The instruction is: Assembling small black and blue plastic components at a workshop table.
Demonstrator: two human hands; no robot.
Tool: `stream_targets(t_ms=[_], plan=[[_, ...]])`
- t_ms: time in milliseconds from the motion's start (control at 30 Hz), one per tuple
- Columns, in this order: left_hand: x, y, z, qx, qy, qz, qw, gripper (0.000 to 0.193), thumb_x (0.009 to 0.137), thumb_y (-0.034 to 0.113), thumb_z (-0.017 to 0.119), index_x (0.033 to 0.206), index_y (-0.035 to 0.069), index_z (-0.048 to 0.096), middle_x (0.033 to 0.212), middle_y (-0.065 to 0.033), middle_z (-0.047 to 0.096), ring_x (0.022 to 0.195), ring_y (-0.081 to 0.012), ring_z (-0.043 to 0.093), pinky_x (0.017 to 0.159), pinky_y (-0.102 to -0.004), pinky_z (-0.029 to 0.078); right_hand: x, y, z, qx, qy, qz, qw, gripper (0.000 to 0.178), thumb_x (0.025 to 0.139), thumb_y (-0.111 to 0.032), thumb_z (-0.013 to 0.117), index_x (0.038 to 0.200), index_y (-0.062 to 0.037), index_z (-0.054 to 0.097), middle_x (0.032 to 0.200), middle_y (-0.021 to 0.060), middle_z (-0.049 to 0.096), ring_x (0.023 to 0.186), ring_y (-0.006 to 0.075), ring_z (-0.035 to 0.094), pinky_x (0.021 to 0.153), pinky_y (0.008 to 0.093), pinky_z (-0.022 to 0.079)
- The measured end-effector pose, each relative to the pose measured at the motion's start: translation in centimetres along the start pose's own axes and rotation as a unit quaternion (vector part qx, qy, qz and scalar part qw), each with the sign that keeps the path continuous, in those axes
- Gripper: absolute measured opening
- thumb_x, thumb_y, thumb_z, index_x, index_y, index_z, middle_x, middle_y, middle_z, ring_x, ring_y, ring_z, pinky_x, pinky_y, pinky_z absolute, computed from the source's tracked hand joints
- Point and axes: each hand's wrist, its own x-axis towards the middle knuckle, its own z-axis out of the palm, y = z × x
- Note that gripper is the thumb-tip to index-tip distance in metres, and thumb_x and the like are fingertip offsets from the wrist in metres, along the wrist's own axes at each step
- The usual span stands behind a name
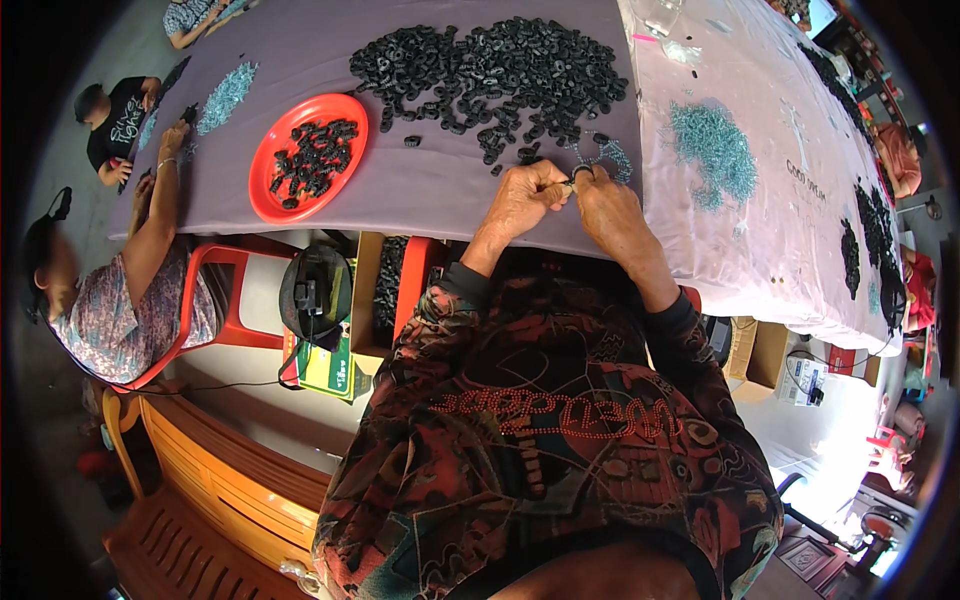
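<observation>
My left hand (530,198) and my right hand (612,212) meet over the near edge of the purple-covered table. Both are closed, their fingertips pinched together on a small black part (577,176), mostly hidden by the fingers. Just beyond my right hand lies a little cluster of small teal pieces (618,158). A wide heap of small black parts (500,75) spreads farther back. Left of my hands, a round red plate (262,180) holds more black parts.
A pile of teal pieces (712,148) lies on the pale pink cloth at right. At left, a person (130,290) on a red chair (232,310) works at the table. Below stand a cardboard box (370,295) of black parts and a wooden bench (225,480).
</observation>
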Motion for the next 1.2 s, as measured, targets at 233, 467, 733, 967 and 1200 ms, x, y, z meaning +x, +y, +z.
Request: stream_targets(t_ms=[233,467,733,967,1200], plan=[[0.0,-0.1,0.1,-0.01,0.008,0.001,1.0,0.008,0.083,0.001,0.058,0.076,-0.001,0.059,0.066,-0.0015,0.058,0.06,-0.007,0.053,0.058,-0.0232,0.047,0.0,-0.2,0.3,0.013,0.024,0.002,1.0,0.004,0.078,-0.004,0.049,0.079,0.0004,0.048,0.08,0.02,0.057,0.067,0.0354,0.061,0.056,0.0416,0.05],[0.2,-0.1,-0.2,-0.019,-0.014,-0.011,1.0,0.006,0.085,0.004,0.059,0.084,-0.001,0.062,0.072,-0.0029,0.06,0.065,-0.0081,0.055,0.061,-0.0222,0.049,0.3,0.8,0.2,0.063,0.006,0.01,0.998,0.005,0.078,-0.004,0.048,0.079,0.0005,0.049,0.082,0.0197,0.057,0.067,0.0373,0.06,0.06,0.0436,0.049],[0.4,-0.3,-0.6,-0.033,-0.042,-0.014,0.998,0.006,0.085,0.002,0.058,0.089,-0.002,0.061,0.076,-0.0042,0.061,0.069,-0.009,0.058,0.066,-0.024,0.051,0.5,2.0,-0.5,0.219,-0.034,0.024,0.975,0.008,0.083,-0.005,0.045,0.079,0.0019,0.047,0.075,0.0237,0.055,0.075,0.0435,0.054,0.064,0.0486,0.041],[0.3,-0.1,-1.0,-0.086,-0.074,-0.013,0.993,0.01,0.084,-0.001,0.057,0.094,-0.003,0.058,0.081,-0.0058,0.062,0.076,-0.0107,0.06,0.072,-0.0252,0.052,0.7,2.4,-1.1,0.295,-0.056,0.067,0.952,0.02,0.088,-0.013,0.048,0.079,0.0046,0.046,0.072,0.0262,0.053,0.071,0.0438,0.053,0.06,0.0456,0.039],[0.3,0.0,-1.1,-0.088,-0.08,-0.01,0.993,0.011,0.084,-0.003,0.057,0.095,-0.003,0.059,0.083,-0.0064,0.063,0.077,-0.0111,0.061,0.074,-0.0257,0.053,0.7,2.7,-1.1,0.313,-0.069,0.073,0.944,0.021,0.089,-0.014,0.048,0.077,0.0034,0.045,0.067,0.0209,0.051,0.063,0.035,0.051,0.057,0.0407,0.039]])
